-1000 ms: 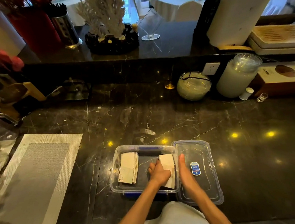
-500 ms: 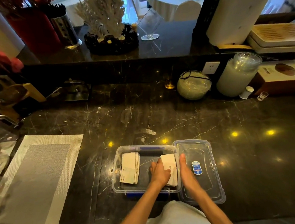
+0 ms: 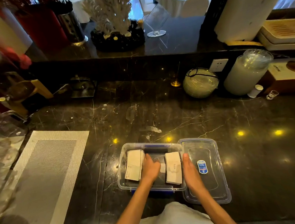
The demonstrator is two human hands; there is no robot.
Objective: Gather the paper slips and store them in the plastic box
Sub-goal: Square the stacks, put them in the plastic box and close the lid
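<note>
A clear plastic box sits on the dark marble counter near the front edge. Two stacks of white paper slips lie inside it. The left stack leans by the left wall; the right stack, printed "love", lies by the right wall. My left hand is inside the box between the stacks, fingers resting against the left stack's right edge, gripping nothing that I can see. My right hand lies flat outside the box's right wall, on the clear lid, which has a blue label.
A grey woven placemat lies to the left. At the back right stand a round glass jar, a tall frosted container, a small white bottle and a shot glass. A raised ledge carries a coral ornament.
My left hand has left the right stack and slid left across the box to the left stack. The right stack now lies uncovered. My right hand has stayed by the box wall.
</note>
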